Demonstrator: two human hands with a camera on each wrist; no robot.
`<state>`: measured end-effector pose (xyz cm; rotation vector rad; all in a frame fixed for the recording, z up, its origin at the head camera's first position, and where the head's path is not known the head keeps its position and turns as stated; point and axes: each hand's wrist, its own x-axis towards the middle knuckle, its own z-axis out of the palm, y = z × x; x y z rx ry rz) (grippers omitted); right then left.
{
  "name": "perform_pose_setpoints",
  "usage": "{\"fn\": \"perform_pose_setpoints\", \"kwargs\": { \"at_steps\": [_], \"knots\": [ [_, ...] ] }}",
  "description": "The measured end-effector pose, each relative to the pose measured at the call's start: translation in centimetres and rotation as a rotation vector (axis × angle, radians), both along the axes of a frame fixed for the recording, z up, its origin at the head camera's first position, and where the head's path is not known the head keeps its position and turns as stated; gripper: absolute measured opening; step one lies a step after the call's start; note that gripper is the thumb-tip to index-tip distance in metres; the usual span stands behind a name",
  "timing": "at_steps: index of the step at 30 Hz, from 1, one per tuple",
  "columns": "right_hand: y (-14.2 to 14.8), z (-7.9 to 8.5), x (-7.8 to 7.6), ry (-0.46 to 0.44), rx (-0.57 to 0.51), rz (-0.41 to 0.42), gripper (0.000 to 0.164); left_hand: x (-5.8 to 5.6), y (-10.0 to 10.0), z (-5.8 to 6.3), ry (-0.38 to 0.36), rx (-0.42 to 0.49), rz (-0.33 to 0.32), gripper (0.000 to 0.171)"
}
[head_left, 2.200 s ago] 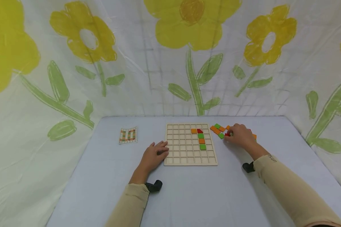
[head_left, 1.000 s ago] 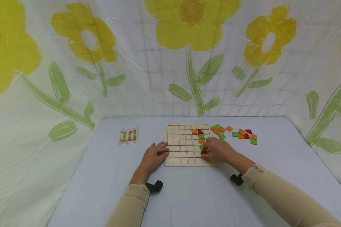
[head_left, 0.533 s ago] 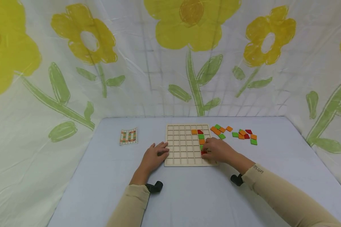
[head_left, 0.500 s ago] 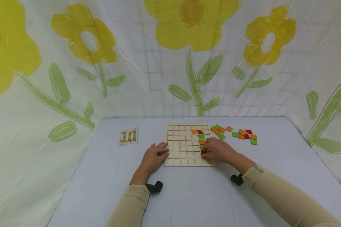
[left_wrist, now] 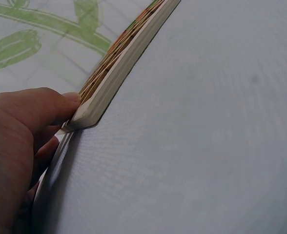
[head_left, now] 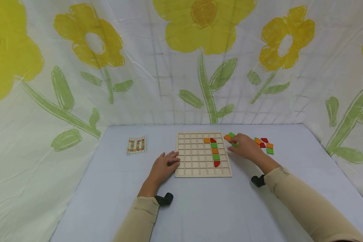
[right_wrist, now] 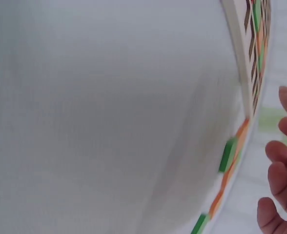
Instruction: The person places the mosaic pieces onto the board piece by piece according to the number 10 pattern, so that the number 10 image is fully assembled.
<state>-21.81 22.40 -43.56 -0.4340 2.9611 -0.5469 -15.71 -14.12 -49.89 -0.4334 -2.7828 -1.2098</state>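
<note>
A wooden grid board (head_left: 187,172) lies flat on the table. Along its right part runs a column of tiles: a red rounded tile (head_left: 213,140) at the top, green and orange squares below, and another red rounded tile (head_left: 216,163) at the bottom. An orange square (head_left: 206,140) sits left of the top one. My left hand (head_left: 164,167) rests at the board's left edge, thumb on its corner in the left wrist view. My right hand (head_left: 245,147) hovers over the loose tiles right of the board, fingers loosely bent with nothing between them; a green tile (head_left: 235,145) shows by its fingertips.
Left of the board lies a pattern card (head_left: 136,145) with coloured squares. More loose tiles, among them a green one (head_left: 270,151), lie right of my right hand. A flowered curtain (head_left: 169,84) hangs behind the table's back edge.
My right hand brought a red rounded tile from the loose tiles to the column's bottom, let go, and moved back up and right to the loose tiles. My left hand stayed put.
</note>
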Motion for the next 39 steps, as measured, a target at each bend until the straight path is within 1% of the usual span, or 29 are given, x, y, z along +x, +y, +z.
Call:
{"fn": "perform_pose_setpoints", "kwargs": {
  "at_steps": [3, 7, 11, 14, 18, 22, 25, 30, 33, 39],
  "knots": [
    [1.0, 0.1, -0.6, -0.015, -0.01, -0.057, 0.036, -0.1, -0.1, 0.0, -0.006, -0.002, 0.002, 0.021],
    [2.0, 0.1, -1.4, -0.053, -0.023, -0.112, 0.041, -0.1, -0.2, 0.1, -0.018, 0.002, 0.006, 0.021],
    [2.4, -0.3, -2.2, -0.102, -0.007, -0.136, 0.048, -0.2, -0.2, 0.2, -0.012, 0.002, 0.006, 0.021],
    [2.3, -0.8, -2.7, -0.12, 0.023, -0.111, 0.052, -0.2, -0.3, 0.2, -0.012, 0.003, 0.002, 0.021],
    [1.7, -1.5, -3.0, -0.116, 0.045, -0.081, 0.054, 0.0, -0.2, 0.1, -0.017, 0.02, -0.006, 0.02],
    [1.0, -1.8, -2.9, -0.145, 0.048, -0.116, 0.051, 0.2, -0.2, 0.1, -0.014, 0.029, -0.014, 0.02],
    [0.7, -1.9, -2.8, -0.158, 0.033, -0.123, 0.046, 0.2, -0.2, 0.0, 0.0, 0.027, -0.018, 0.021],
    [0.6, -1.5, -2.6, -0.153, -0.017, -0.095, 0.034, 0.1, -0.2, -0.2, 0.013, 0.016, -0.008, 0.02],
    [0.7, -1.5, -2.6, -0.165, -0.026, -0.093, 0.036, 0.0, -0.1, -0.2, 0.003, 0.015, -0.005, 0.02],
    [0.7, -1.6, -2.7, -0.178, -0.03, -0.124, 0.039, 0.0, -0.1, -0.2, -0.008, 0.009, -0.005, 0.021]
  ]
}}
